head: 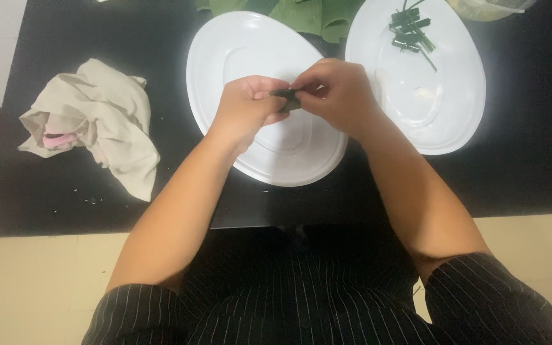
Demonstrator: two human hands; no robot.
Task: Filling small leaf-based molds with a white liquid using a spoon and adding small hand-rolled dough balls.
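Leaf strip (287,99) — pinched between left hand (245,105) and right hand (338,92), both closed on it, held above the near plate (225,57), which is bare. Finished folded pieces (409,30) — several are laid on the far plate (455,96). More leaves (308,16) are kept behind; a cloth (97,115) lies left.

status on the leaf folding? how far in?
Done: a small pile of folded dark green pieces lies on the right white plate. In hand: the left hand and right hand pinch one dark green leaf piece between them over the near white plate, which has nothing lying on it. Left: more green leaves wait at the table's far edge.
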